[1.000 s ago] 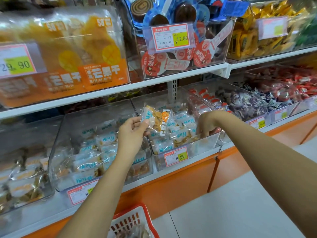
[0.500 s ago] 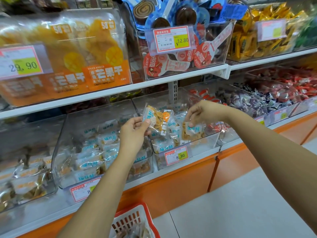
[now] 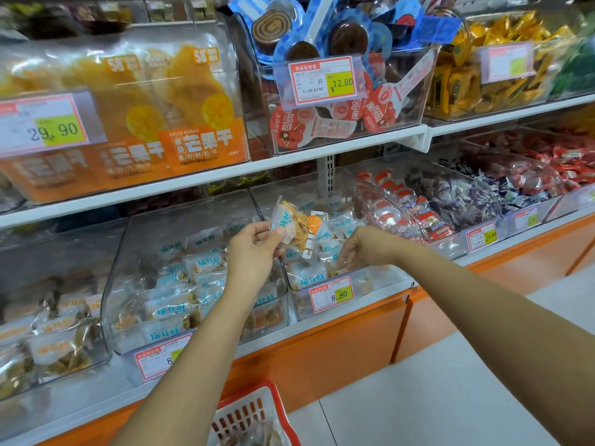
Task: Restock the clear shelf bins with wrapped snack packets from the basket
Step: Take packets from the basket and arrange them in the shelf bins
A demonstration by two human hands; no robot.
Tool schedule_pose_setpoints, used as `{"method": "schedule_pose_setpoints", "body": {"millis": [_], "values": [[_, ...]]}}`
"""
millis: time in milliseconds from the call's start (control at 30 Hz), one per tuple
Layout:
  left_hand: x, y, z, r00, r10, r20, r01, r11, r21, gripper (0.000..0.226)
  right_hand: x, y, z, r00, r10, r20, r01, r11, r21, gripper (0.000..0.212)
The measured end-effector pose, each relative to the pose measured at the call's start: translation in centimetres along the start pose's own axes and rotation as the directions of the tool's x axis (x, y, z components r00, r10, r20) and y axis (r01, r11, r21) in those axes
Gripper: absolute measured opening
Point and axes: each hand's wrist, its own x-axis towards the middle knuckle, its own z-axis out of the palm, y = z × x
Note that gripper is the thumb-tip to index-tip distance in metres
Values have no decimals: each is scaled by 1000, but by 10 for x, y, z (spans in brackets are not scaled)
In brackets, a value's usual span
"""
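The left grip (image 3: pixel 254 255) is raised in front of the lower shelf row, thumb and curled fingers pinching a small fan of clear-wrapped snack packets with teal lettering (image 3: pixel 297 225); one of them carries an orange swirl mark. The fan stands up and to the right of the knuckles, held above the seam between two bins and touching neither. The right grip (image 3: pixel 365 249) is turned down into the clear plastic shelf bin with the red-and-yellow 8.80 price tag (image 3: pixel 380 283), its fingers (image 3: pixel 346 262) bent among the same teal-lettered packets lying there; whether they have hold of one I cannot tell, as wrappers hide the tips. Just to the left sits a wider clear plastic bin (image 3: pixel 135 268), part filled with matching packets. The red slotted plastic basket (image 3: pixel 277 410) shows at the bottom edge, below the left forearm, with wrapped packets inside. On the white shelf above, orange dried-mango bags (image 3: pixel 193 123) stand behind a 29.90 tag
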Motion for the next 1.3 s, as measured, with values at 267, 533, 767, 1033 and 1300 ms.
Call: {"method": "schedule_pose_setpoints", "body": {"millis": [267,533,767,1033,1300], "values": [[-10,9,14,992,23,123,-16,998,-60,15,-38,-8,-37,972,-90,-215,161,926,342,58],[-2,47,62,955,162,250,-150,986,-68,15,-77,-20,-88,973,-136,-187,198,909,367,75],[-4,55,100,934,195,301,-206,979,4,26,-75,-13,-95,952,-118,-281,93,991,-101,25],[-5,1,108,833,-65,549,-295,787,541,26,-44,3,-97,988,-42,-149,-10,943,-333,38],[3,-7,110,812,-55,582,-461,552,695,30,-8,0,-72,997,32,68,5,875,-484,51]]}}
